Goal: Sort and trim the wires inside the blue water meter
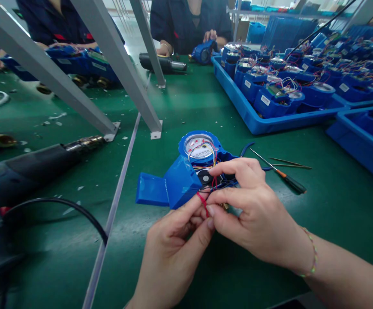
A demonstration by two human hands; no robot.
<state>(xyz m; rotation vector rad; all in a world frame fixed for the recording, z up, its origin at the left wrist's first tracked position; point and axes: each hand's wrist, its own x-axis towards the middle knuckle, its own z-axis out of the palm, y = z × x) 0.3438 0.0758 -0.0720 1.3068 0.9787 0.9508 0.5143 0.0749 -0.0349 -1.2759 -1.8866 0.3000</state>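
Note:
A blue water meter lies on the green bench, its hinged lid swung out to the left. Its round dial faces up, and loose thin wires run over the open compartment. At the meter's near edge, my left hand pinches a red wire between thumb and finger. Closed on the same wire from the right is my right hand, thumb against forefinger, another finger reaching over the compartment. The wire ends are hidden by my fingertips.
Right of the meter lie a screwdriver and tweezers. Blue trays of similar meters stand at the back right. A heat gun and its cable are at left. Slanted metal legs rise from the bench; co-workers sit opposite.

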